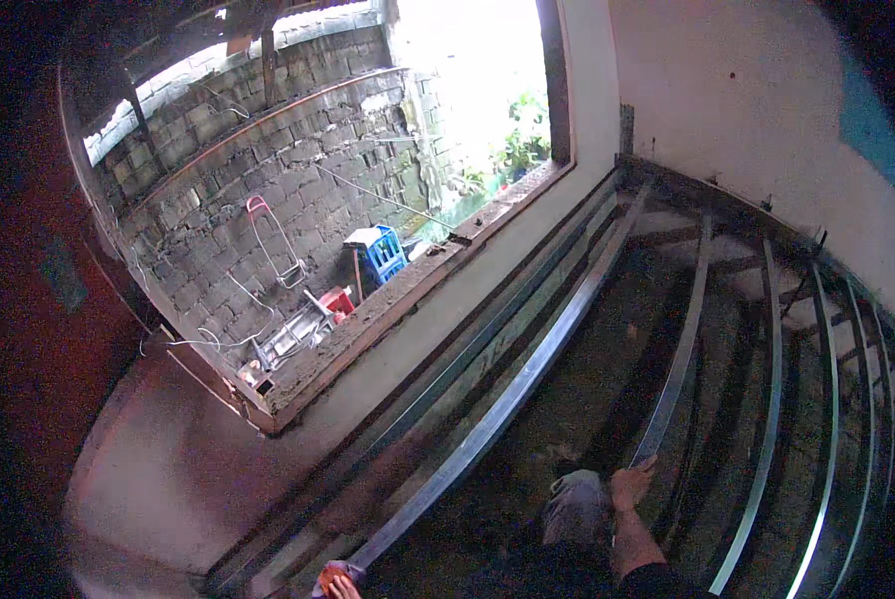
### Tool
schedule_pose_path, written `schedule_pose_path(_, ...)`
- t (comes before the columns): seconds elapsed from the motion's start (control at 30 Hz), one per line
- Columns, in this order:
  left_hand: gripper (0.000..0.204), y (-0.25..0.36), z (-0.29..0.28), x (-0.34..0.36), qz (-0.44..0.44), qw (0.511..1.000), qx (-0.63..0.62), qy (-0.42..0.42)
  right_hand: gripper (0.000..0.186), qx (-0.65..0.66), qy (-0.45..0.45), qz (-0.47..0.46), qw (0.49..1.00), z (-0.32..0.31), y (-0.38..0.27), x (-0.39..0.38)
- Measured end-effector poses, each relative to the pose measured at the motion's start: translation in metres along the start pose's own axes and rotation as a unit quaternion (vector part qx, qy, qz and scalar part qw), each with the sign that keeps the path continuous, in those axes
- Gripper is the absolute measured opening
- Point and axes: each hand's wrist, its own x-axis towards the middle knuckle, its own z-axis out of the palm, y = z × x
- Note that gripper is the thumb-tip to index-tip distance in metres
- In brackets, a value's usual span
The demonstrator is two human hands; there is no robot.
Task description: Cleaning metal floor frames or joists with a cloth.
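At the lower edge, my left hand is partly cut off. Its fingers are closed on a small orange and greyish-purple thing, perhaps a cloth. That thing lies against the near end of a long grey metal bar, which runs away toward the far corner. My right hand is closed on the edge of a second metal bar farther right, just in front of my knee. Dark gaps lie between the bars.
Several more parallel bars curve along the right, crossed by short pieces near the pale wall. A wide window opening is at the left. Beyond it are a block wall, a blue crate and a red-handled hand trolley.
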Motion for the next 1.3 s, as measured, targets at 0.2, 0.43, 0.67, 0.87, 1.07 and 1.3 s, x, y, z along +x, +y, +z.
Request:
schedule_pose_path(0.2,0.127,0.075,0.063,0.109,0.061,0.984,-0.010,-0.169,0.089,-0.111,0.005,-0.078,0.991,0.021,0.020,0.002)
schedule_pose_path(0.43,0.121,0.267,0.066,0.274,0.272,0.959,0.000,-0.076,0.088,-0.033,-0.064,0.035,0.997,-0.024,-0.028,0.005)
schedule_pose_path(0.67,0.117,0.370,0.072,0.357,0.319,0.941,-0.047,-0.100,0.089,-0.065,-0.092,-0.003,0.994,-0.005,-0.009,-0.005)
schedule_pose_path(0.87,0.115,0.263,0.065,0.308,0.357,0.918,-0.050,-0.165,0.057,-0.086,-0.154,-0.124,0.977,0.046,0.021,0.006)
schedule_pose_path(1.07,0.113,0.085,0.034,0.147,0.252,0.948,-0.006,-0.192,0.086,0.015,-0.112,-0.004,0.994,-0.012,-0.039,0.015)
schedule_pose_path(1.3,0.097,-0.037,0.007,-0.016,-0.005,0.967,-0.111,-0.229,0.096,-0.178,-0.074,-0.070,0.979,-0.009,0.020,0.016)
